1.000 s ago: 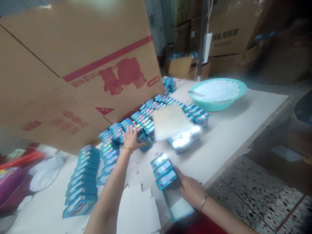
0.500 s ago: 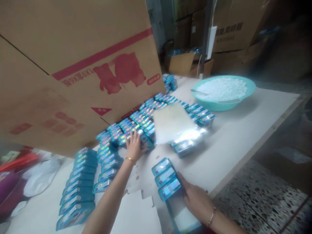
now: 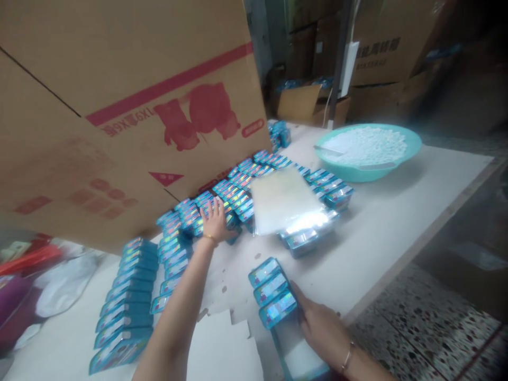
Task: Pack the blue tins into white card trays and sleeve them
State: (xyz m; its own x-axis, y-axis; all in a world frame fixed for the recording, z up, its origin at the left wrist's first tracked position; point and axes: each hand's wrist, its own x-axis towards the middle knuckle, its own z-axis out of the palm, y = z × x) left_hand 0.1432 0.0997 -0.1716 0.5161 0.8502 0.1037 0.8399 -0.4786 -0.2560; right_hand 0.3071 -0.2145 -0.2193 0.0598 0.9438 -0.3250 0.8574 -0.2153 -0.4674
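Observation:
My left hand [image 3: 216,219] reaches forward, its fingers over the top of a small blue box [image 3: 233,233] and its thumb along the near side. That box stands against rows of similar shiny-topped blue boxes [image 3: 238,198]. Nearer to me, my right hand [image 3: 321,328] grips the right side of an open blue box with a white inside [image 3: 299,349]. Three small blue boxes [image 3: 273,291] stand side by side at its far end. Beneath and behind my right fingers, some of the grip is hidden.
A large cardboard carton [image 3: 130,121] walls off the back left. A stack of clear plastic sheets or bags [image 3: 286,201] lies on blue boxes. The turquoise basin [image 3: 357,173] holds white pieces. White card [image 3: 222,349] lies in front; a row of blue boxes [image 3: 127,301] stands left.
My left hand has moved slightly away and to the left, and the small blue box under it has shifted with it toward the rows. My right hand stays on the open box.

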